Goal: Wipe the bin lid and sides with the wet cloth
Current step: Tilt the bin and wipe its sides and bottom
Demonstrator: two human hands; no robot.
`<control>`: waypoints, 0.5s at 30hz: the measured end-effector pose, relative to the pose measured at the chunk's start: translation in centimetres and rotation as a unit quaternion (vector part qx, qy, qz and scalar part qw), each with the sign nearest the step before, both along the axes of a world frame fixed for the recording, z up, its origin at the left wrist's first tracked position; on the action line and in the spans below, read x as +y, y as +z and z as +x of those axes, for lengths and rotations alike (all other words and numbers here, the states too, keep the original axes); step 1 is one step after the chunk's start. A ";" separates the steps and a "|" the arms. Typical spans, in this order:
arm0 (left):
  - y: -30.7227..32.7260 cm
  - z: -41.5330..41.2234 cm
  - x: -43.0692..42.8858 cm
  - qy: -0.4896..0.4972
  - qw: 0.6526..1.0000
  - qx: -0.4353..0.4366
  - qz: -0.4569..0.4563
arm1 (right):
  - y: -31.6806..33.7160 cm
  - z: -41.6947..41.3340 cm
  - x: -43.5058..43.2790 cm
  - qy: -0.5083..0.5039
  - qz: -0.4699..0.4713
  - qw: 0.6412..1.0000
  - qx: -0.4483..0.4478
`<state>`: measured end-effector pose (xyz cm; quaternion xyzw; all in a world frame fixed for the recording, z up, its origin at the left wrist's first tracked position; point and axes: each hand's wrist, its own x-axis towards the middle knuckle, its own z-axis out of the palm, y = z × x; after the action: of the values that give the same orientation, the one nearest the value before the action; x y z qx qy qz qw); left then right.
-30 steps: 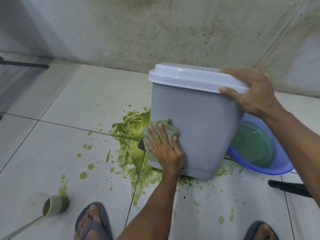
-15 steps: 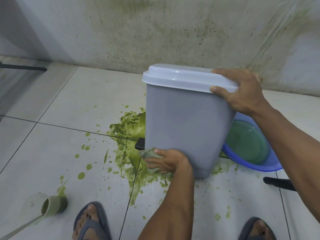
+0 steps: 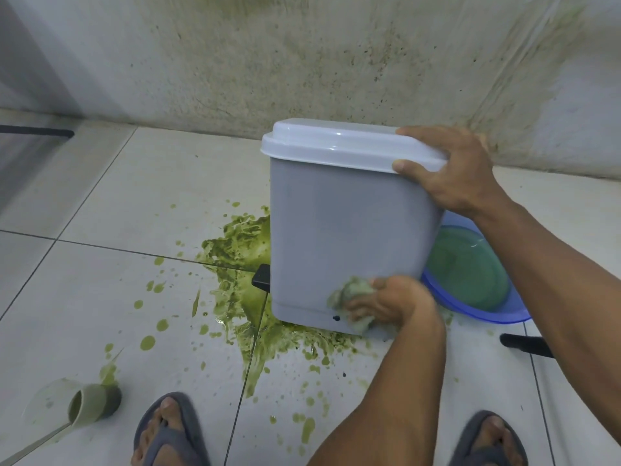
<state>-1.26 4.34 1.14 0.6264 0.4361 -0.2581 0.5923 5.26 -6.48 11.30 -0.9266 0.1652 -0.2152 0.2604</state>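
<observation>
A grey plastic bin (image 3: 339,230) with a white lid (image 3: 336,142) stands tilted on the tiled floor, in a green spill. My right hand (image 3: 447,173) grips the lid's right corner, thumb on the front edge and fingers over the top. My left hand (image 3: 389,304) holds a bunched greenish wet cloth (image 3: 353,292) and presses it against the bin's lower right front, near the base. A black pedal (image 3: 261,280) sticks out at the bin's lower left.
Green sludge (image 3: 242,260) is splashed over the tiles left of and in front of the bin. A blue basin (image 3: 470,274) of water sits behind its right side. A tipped green cup (image 3: 90,403) lies front left. My sandalled feet (image 3: 168,428) are at the bottom; a stained wall stands behind.
My left hand has carried the cloth from the bin's left front edge down and then rightward along the base to the lower right. The right hand keeps its hold on the lid.
</observation>
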 end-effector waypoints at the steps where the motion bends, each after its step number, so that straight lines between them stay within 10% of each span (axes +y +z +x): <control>1: 0.4 -0.2 -0.5 -0.015 0.998 -0.062 -0.014 | 0.0 0.0 0.0 0.001 0.001 1.000 0.001; 6: -1.1 2.0 1.4 -0.172 0.857 -0.478 0.083 | 0.0 0.1 0.0 -0.004 0.031 0.999 -0.003; 12: -3.3 10.5 8.1 -0.476 0.321 -0.770 0.278 | 0.2 -0.1 0.3 -0.019 0.010 1.000 0.021; 15: -4.1 10.7 8.2 -0.511 0.233 -0.779 0.280 | 0.3 -0.1 0.1 -0.025 0.011 0.999 0.024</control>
<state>9.49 12.55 -2.98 0.7356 -0.6073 0.2468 0.1706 5.19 -6.33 11.63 -0.9243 0.1965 -0.1974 0.2607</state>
